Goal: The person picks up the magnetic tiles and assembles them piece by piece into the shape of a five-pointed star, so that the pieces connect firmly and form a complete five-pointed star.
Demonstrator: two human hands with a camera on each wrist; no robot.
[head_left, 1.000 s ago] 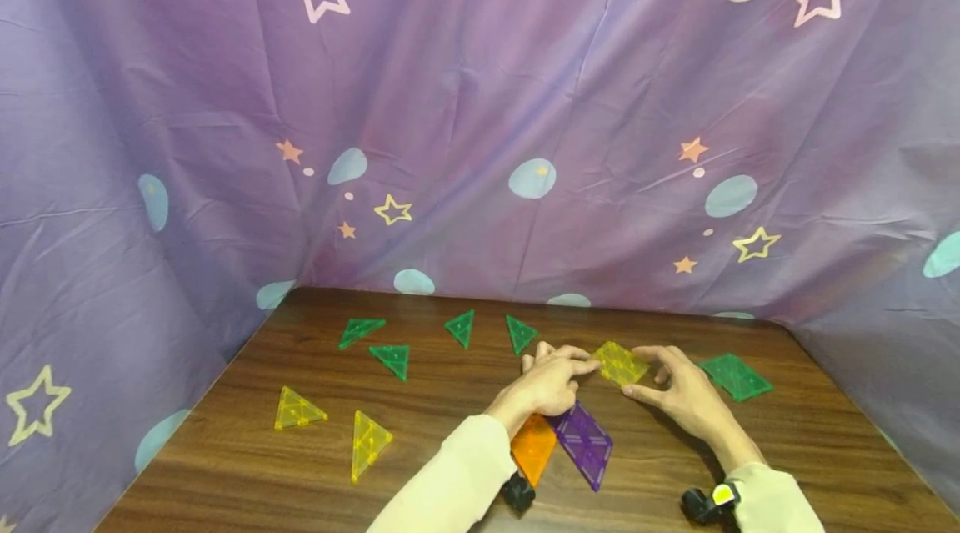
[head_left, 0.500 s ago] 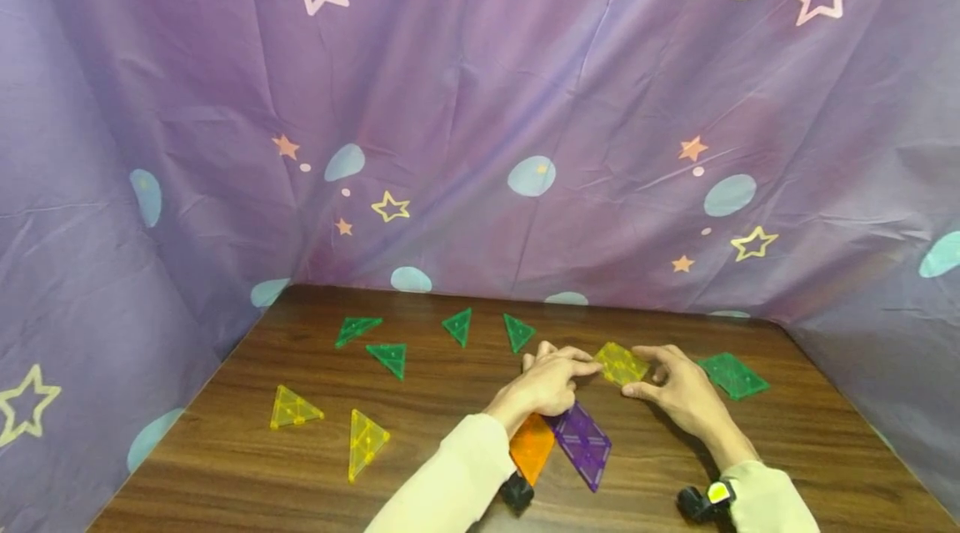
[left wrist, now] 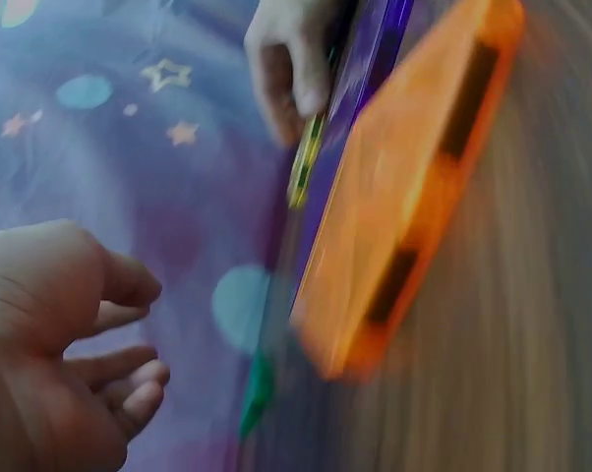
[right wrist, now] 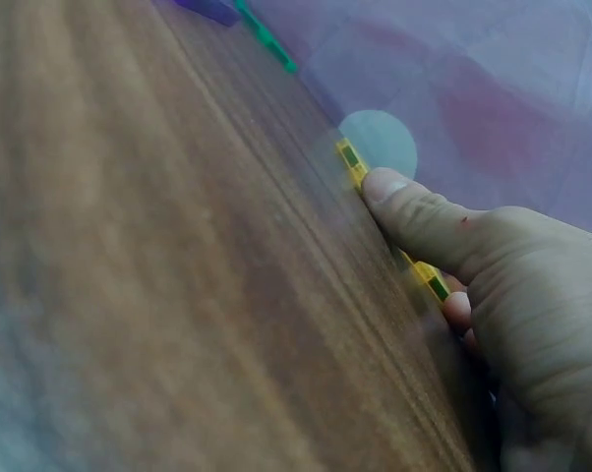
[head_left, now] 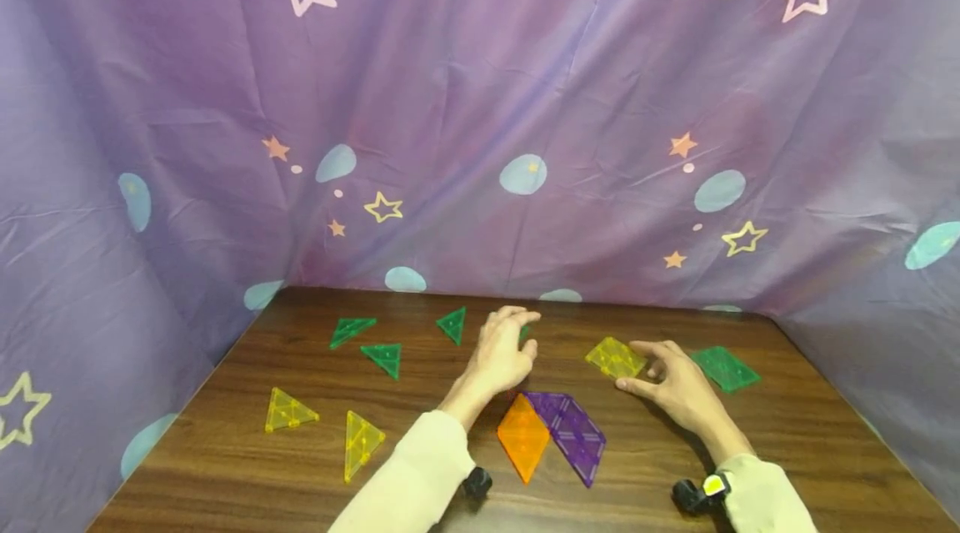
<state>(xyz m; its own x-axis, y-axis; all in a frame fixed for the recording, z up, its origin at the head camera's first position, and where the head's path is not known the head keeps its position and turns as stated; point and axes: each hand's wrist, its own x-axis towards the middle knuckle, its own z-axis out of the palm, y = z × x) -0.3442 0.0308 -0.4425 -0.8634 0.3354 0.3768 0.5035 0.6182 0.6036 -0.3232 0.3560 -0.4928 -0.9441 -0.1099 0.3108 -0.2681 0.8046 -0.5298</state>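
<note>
My right hand [head_left: 671, 383] grips the edge of a yellow see-through magnetic tile piece [head_left: 611, 357] lying on the table, thumb at its near corner and fingers at the far one. In the right wrist view the thumb presses on the yellow tile edge [right wrist: 351, 162]. My left hand [head_left: 495, 358] is raised with loosely bent fingers and holds nothing. It partly hides a small green triangle tile [head_left: 524, 334] behind it. Between the arms lie an orange diamond tile [head_left: 523, 439] and purple tiles [head_left: 577, 437], side by side. A green diamond tile [head_left: 726, 369] lies right of my right hand.
Several green triangle tiles, among them one at the back [head_left: 453, 324], lie on the wooden table [head_left: 225, 466]. Two yellow triangle tiles [head_left: 288, 412] are at the left. A purple star-patterned cloth [head_left: 420, 99] hangs behind and at the sides.
My left hand has left the yellow piece and moved left and back, over a green triangle, uncovering the orange and purple tiles. My right hand stays at the yellow piece.
</note>
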